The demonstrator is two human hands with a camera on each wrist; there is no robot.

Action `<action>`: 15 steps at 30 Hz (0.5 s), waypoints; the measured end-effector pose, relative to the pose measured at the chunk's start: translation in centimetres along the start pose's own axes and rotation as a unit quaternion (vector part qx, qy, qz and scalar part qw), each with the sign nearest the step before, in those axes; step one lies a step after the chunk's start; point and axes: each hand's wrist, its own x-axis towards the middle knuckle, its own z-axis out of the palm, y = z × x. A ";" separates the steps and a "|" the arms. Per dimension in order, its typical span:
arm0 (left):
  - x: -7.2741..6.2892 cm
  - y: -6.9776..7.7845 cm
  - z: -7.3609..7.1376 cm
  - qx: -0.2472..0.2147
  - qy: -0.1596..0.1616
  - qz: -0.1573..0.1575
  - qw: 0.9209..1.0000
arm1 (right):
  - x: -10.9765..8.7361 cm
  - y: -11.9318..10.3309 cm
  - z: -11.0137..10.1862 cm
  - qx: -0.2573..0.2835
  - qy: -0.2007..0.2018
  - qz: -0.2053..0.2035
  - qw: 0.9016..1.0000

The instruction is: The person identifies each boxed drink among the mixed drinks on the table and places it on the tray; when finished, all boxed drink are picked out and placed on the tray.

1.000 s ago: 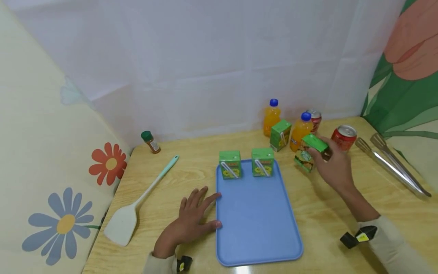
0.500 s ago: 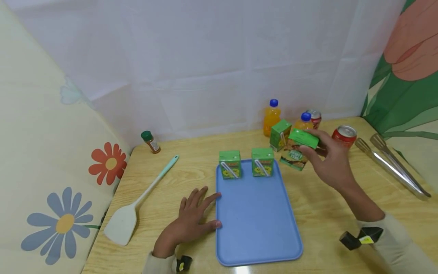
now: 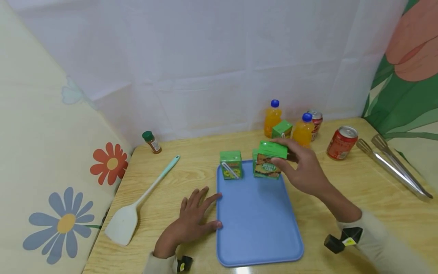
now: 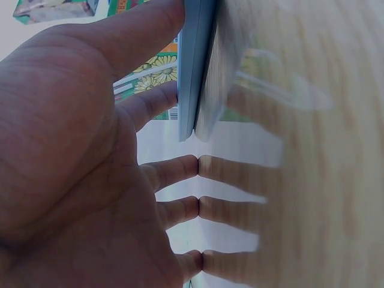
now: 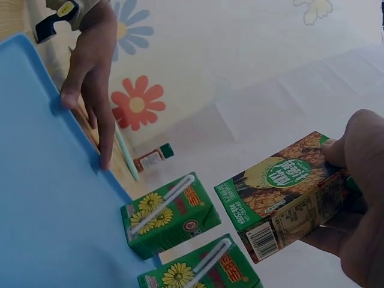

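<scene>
My right hand (image 3: 304,169) grips a green-topped pineapple juice box (image 3: 268,166) by its upper end, above the tray's far right corner. In the right wrist view, this juice box (image 5: 288,186) hangs tilted, apart from the two cartons below it. A green carton with yellow flowers and a straw (image 3: 231,165) stands at the far left of the blue tray (image 3: 258,220). Its twin (image 5: 201,270) at the far right is mostly hidden in the head view. My left hand (image 3: 189,222) lies with fingers spread, thumb and forefinger touching the tray's left edge (image 4: 191,66).
Behind the right hand stand two orange drink bottles (image 3: 272,118), another green carton (image 3: 282,129) and two red cans (image 3: 342,142). Metal tongs (image 3: 393,167) lie at the right. On the left are a white spatula (image 3: 123,224) and a small green-capped spice jar (image 3: 152,142).
The right hand has carried the pineapple juice box leftward, from in front of the bottles to over the tray's far right corner. The left hand has stayed put.
</scene>
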 end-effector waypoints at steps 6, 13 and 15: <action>0.0 0.2 -0.1 0.002 0.000 0.002 1.000 | -0.1 0.0 2.6 0.015 -0.037 0.019 0.999; 0.0 0.0 0.1 0.010 -0.001 -0.004 1.000 | -0.4 0.2 5.5 0.015 -0.085 0.052 0.995; 0.1 -0.1 0.1 0.011 -0.002 -0.007 1.000 | -0.6 0.3 6.3 0.018 -0.096 0.063 0.993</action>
